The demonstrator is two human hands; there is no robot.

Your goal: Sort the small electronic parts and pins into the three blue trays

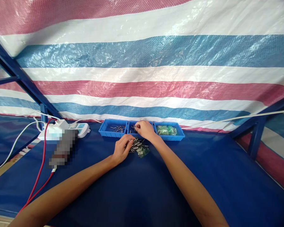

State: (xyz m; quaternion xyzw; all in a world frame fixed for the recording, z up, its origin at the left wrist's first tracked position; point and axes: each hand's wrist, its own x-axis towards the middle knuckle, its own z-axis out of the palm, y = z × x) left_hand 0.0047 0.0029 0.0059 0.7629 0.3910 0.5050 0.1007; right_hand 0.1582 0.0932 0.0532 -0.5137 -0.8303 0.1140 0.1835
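Note:
A small pile of metal pins (136, 145) lies on the blue table, with green-tinted clear packets (143, 152) at its near right edge. My left hand (122, 148) rests at the pile's left side, fingers closed around a thin metal pin. Over the middle blue bin (141, 136) is my right hand (145, 130), its fingertips pinched together on a small piece too hidden to name. Grey metal pieces show in that bin beside the fingers. The left blue bin (104, 130) contains several slim pins (118, 128). Green packets (166, 130) fill much of the right blue bin (180, 137).
A white power strip (82, 129) with plugs sits at the left, beside a pixelated object (63, 148) joined to a red cable (43, 157). Blue metal frame posts (253, 142) stand at both sides. Striped plastic sheeting (142, 72) hangs behind the bins.

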